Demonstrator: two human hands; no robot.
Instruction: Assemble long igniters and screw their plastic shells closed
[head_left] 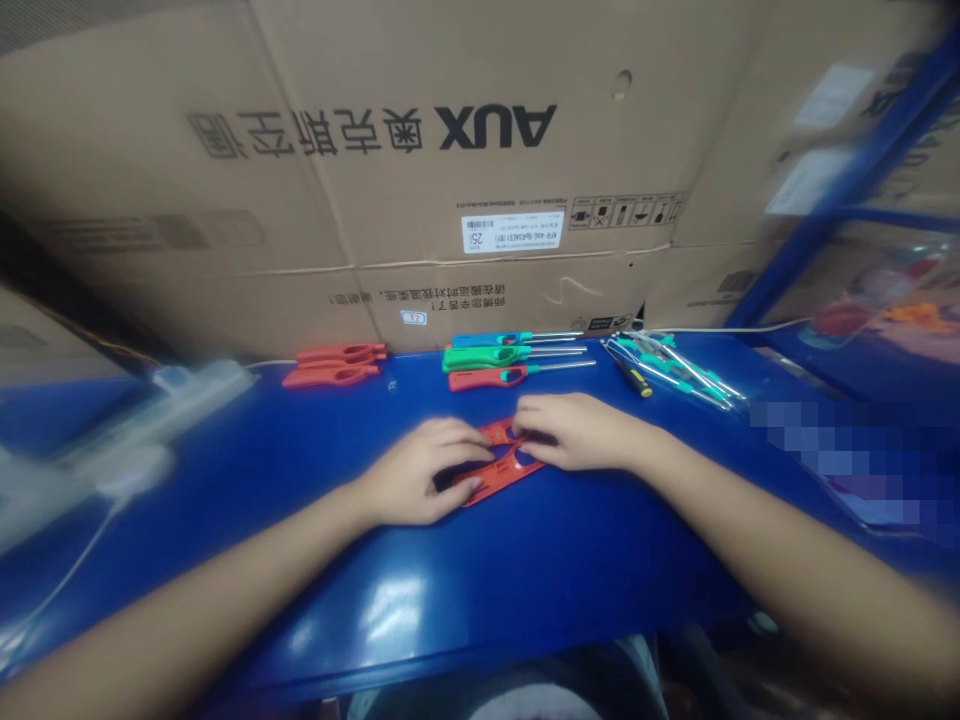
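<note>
Two red lighter handle shells lie side by side on the blue table (450, 580), the near shell (499, 478) with its hollow inner side up and the far shell (500, 433) partly under my fingers. My left hand (424, 470) grips their left ends, its thumb on the near shell and its fingers reaching over the far one. At their right ends my right hand (577, 430) is closed, fingertips pinching by the trigger openings. Whether any small part sits between the right fingertips is hidden.
Behind stand long-nosed lighters: blue (480, 341), green (480, 357) and red (476, 379). More red handle shells (334, 375) lie left. At right are a black-and-yellow screwdriver (632, 372) and metal tubes with green parts (686, 375). A cardboard wall (405, 220) closes the back; a white power strip (199, 400) lies left.
</note>
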